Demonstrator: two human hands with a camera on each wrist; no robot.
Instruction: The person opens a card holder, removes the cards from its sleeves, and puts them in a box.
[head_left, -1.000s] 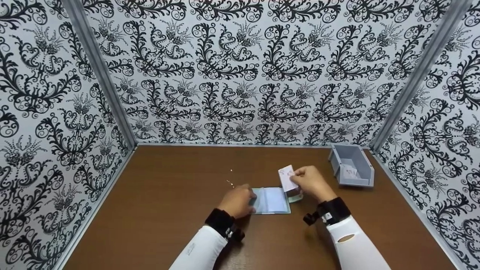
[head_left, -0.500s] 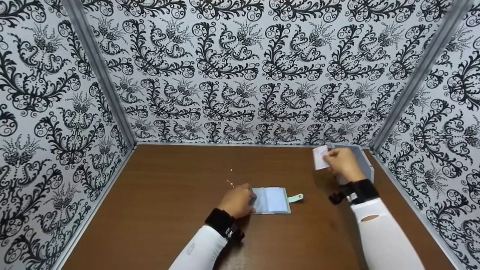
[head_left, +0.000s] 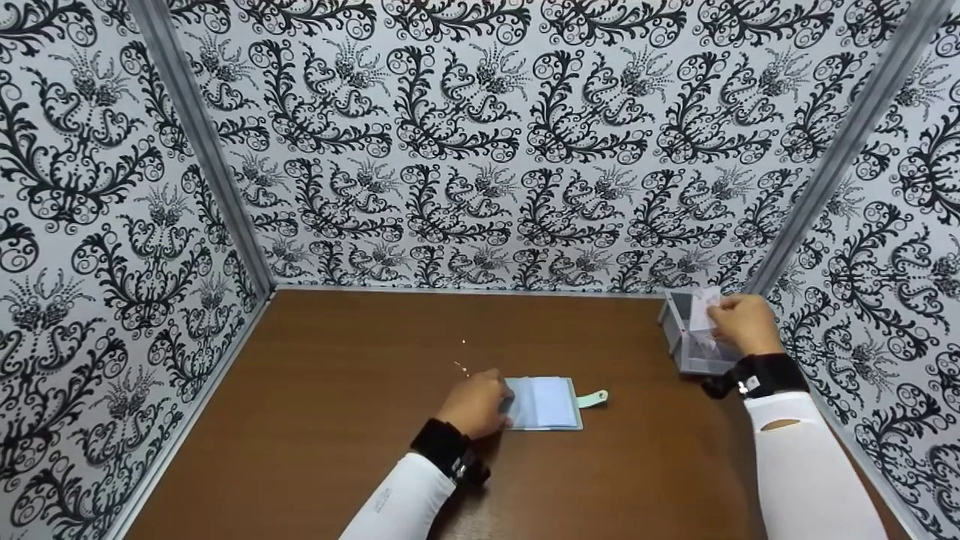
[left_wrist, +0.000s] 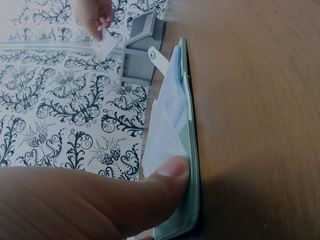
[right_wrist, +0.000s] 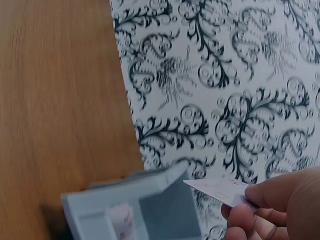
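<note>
An open card holder (head_left: 553, 403) with a pale green cover and clear sleeves lies on the brown table. My left hand (head_left: 472, 403) holds its left side; in the left wrist view the thumb (left_wrist: 172, 172) presses on the clear sleeves just inside the cover. At the far right, my right hand (head_left: 748, 322) pinches a white card (right_wrist: 217, 190) with small pinkish print between thumb and fingers. It is held above a grey plastic bin (head_left: 676, 341). Another printed card (right_wrist: 121, 220) lies inside that bin, partly hidden behind the held card in the head view.
A snap strap (head_left: 594, 399) sticks out from the holder's right edge. Several tiny pale marks (head_left: 461, 367) show on the tabletop beyond the left hand. Patterned black-and-white panels (head_left: 480, 150) wall the table at the back and both sides.
My right hand has carried the card from beside the card holder, rightward and away, to over the grey bin. My left hand has stayed on the holder.
</note>
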